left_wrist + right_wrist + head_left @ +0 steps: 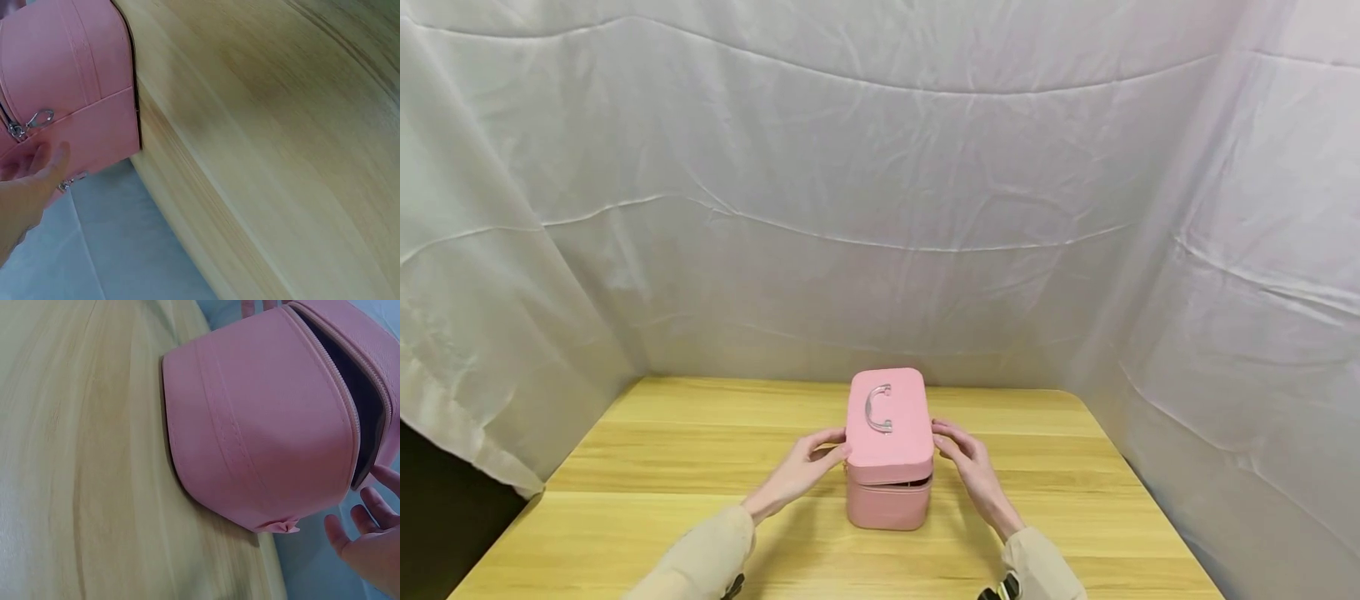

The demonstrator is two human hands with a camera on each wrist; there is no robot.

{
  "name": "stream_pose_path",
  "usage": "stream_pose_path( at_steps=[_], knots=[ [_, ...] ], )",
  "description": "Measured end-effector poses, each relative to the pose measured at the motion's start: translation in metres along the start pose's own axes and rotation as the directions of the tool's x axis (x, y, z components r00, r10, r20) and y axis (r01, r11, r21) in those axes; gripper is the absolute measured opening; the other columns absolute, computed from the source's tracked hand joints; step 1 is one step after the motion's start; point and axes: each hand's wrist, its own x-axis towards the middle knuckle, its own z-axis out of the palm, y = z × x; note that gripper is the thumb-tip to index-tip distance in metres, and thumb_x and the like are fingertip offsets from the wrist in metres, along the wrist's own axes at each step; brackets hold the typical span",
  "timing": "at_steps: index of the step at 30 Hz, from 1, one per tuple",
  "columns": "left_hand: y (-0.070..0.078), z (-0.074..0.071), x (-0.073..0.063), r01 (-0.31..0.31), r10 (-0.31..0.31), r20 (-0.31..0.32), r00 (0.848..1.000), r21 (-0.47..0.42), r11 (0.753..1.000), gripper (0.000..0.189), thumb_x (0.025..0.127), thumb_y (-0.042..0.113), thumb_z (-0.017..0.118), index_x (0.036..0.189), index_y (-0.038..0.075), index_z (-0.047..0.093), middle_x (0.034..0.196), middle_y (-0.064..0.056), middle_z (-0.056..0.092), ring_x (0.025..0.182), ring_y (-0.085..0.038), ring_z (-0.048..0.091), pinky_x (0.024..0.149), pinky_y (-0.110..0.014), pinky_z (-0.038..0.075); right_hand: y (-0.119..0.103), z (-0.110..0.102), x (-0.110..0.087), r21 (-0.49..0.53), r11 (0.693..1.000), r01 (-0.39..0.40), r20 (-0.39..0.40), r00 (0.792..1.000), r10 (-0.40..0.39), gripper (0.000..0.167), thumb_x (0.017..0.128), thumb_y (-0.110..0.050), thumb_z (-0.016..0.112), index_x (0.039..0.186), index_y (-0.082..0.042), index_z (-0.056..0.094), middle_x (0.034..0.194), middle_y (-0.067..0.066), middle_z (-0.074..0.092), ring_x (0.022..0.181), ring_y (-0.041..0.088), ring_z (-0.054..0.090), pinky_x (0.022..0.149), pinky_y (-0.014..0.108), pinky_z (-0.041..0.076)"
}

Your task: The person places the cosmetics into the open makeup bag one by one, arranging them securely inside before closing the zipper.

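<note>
A pink zippered case (887, 507) stands upright on the table. Its lid (907, 417) has a silver handle (869, 408) and sits ajar, with a dark gap along the near side. At the case's left side is my left hand (801, 468), thumb and fingertips right by the lid's edge. A metal zipper pull (42, 117) hangs near that thumb in the left wrist view. My right hand (973, 468) is on the other side, fingers spread loosely. In the right wrist view one fingertip (382, 474) reaches the lid's edge beside the open zipper (340, 387).
The wooden table (700, 442) extends on both sides of the case. Pale cloth (880, 208) hangs behind the table and along its sides. A dark area (445, 508) shows below the cloth at the lower left.
</note>
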Motion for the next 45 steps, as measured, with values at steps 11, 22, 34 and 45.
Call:
stream_pose_path(
  at_steps=[11,22,34,45],
  knots=[
    [0.003,0.003,0.002,0.010,-0.010,0.010,1.000,-0.006,1.000,0.054,0.101,0.030,0.060,0.143,-0.002,0.051,0.144,-0.024,0.055,0.131,-0.041,0.057,0.111,-0.050,0.049,0.008,-0.002,0.000,-0.020,1.000,0.011,-0.019,1.000,-0.011,0.036,0.100,-0.013,0.056,0.127,0.010,0.063,0.151,0.025,0.047,0.142,0.037,0.041,0.098,0.016,0.048],
    [0.006,0.002,0.002,0.005,-0.005,0.020,1.000,-0.009,1.000,0.054,0.100,0.030,0.062,0.143,-0.002,0.052,0.145,-0.024,0.055,0.132,-0.039,0.056,0.109,-0.047,0.051,0.012,-0.002,-0.001,-0.060,0.997,0.047,-0.019,0.999,-0.048,0.033,0.100,-0.012,0.056,0.122,0.011,0.065,0.147,0.026,0.050,0.137,0.041,0.046,0.096,0.018,0.050],
    [0.006,0.004,0.004,0.007,-0.006,0.026,1.000,-0.028,1.000,0.052,0.100,0.030,0.063,0.141,-0.001,0.054,0.144,-0.022,0.057,0.132,-0.039,0.057,0.109,-0.046,0.052,0.012,-0.001,0.000,0.066,0.994,0.089,0.067,0.993,-0.094,0.046,0.101,-0.009,0.047,0.141,0.013,0.046,0.142,0.032,0.053,0.114,0.000,0.062,0.095,0.013,0.052],
    [0.002,0.004,0.003,-0.002,0.002,0.020,1.000,-0.034,0.999,0.053,0.100,0.029,0.062,0.143,-0.001,0.052,0.146,-0.023,0.054,0.135,-0.040,0.054,0.110,-0.046,0.050,-0.003,0.009,0.003,0.059,0.998,-0.026,0.126,0.992,0.019,0.065,0.100,-0.013,0.059,0.155,0.003,0.029,0.161,0.025,0.032,0.152,0.039,0.028,0.104,0.016,0.046]
  ],
)
